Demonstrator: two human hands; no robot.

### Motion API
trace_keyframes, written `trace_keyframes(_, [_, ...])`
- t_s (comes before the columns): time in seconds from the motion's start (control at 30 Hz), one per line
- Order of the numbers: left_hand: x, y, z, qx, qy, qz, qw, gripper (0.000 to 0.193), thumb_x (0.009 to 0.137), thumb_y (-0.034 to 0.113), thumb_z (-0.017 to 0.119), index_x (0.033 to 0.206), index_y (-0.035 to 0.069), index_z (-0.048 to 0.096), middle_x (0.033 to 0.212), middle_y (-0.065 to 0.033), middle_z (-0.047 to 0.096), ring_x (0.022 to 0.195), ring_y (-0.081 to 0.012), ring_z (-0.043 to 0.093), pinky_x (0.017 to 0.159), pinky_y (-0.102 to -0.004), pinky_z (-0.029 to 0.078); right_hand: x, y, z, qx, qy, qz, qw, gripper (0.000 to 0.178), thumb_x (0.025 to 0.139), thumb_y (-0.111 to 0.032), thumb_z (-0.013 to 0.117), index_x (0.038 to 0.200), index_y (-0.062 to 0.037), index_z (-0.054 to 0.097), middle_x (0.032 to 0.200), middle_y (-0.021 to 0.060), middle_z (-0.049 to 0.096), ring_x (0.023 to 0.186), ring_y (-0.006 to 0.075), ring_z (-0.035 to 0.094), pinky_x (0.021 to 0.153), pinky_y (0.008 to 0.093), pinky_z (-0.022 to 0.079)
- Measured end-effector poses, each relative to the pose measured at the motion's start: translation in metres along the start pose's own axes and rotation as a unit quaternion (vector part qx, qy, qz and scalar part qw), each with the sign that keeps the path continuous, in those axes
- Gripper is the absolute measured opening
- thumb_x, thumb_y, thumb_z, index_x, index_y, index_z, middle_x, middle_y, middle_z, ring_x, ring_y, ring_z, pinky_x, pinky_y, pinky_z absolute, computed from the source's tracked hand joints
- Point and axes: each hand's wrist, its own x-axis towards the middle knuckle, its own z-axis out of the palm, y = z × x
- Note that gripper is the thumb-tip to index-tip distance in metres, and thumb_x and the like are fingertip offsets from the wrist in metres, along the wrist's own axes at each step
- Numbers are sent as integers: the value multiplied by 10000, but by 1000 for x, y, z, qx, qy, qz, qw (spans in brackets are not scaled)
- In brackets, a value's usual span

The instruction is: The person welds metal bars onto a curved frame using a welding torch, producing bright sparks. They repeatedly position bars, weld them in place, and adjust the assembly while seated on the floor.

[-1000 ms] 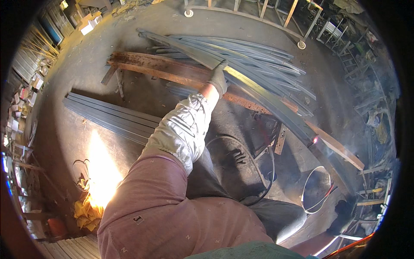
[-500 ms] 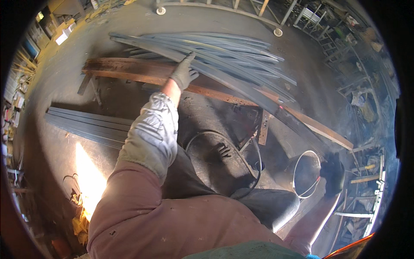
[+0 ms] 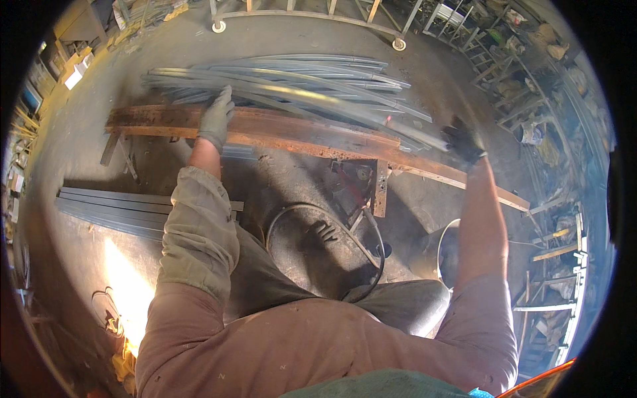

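A long grey metal bar point(image 3: 292, 91), smeared by motion, lies slantwise over a pile of similar metal bars point(image 3: 371, 85) beyond a rusty steel beam point(image 3: 265, 126). My left hand point(image 3: 216, 121), in a grey glove, reaches over the beam; its fingers are stretched out and the tips come to the bar's near edge. At the bar's right end is my right hand point(image 3: 466, 142) in a dark glove. Motion blurs it, but the fingers look spread. Whether its palm touches the bar end cannot be made out.
A bucket point(image 3: 431, 257) stands by my right knee. Near my legs a hose point(image 3: 305, 206) curls on the floor. More grey bars point(image 3: 113, 209) lie at left. Across the far side runs a wheeled metal frame point(image 3: 305, 13); racks point(image 3: 547, 308) with clutter line the right.
My right hand has risen from beside the bucket to the bar's right end. My left hand has moved left. The long bar has shifted away from me, off the rusty beam towards the pile.
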Motion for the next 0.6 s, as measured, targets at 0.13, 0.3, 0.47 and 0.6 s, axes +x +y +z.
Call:
trace_keyframes(0.13, [1,1,-14,59,15,2,998,767,1188,468,679,1795,45,478,1835,-183,479,1673,-349,495,1378,-484,406,-69,48,67,-194,-72,-106,973,503,1199,-371,697,1564,-24,694,1278,125,845,1029,202,799,862,353,610])
trace_keyframes(0.3, [4,-3,-24,64,15,11,998,726,1198,433,673,1788,47,498,1800,-163,534,1638,-342,542,1349,-465,426,-169,95,68,-214,-82,-69,971,526,1200,-372,703,1573,-2,697,1275,130,842,1037,196,799,873,323,611])
trace_keyframes(0.47, [10,-5,-28,55,25,7,998,713,1197,423,678,1782,53,509,1793,-170,540,1618,-333,562,1340,-472,431,-204,155,12,-140,37,9,989,533,1177,-400,730,1553,-22,714,1253,114,842,1008,179,786,868,338,604])
trace_keyframes(0.6, [13,2,-47,5,13,12,1000,738,1200,439,672,1801,60,475,1797,-156,541,1623,-332,557,1352,-469,414,-201,192,-26,-144,-11,41,989,515,1167,-410,739,1520,-35,735,1239,92,842,988,178,781,868,347,603])
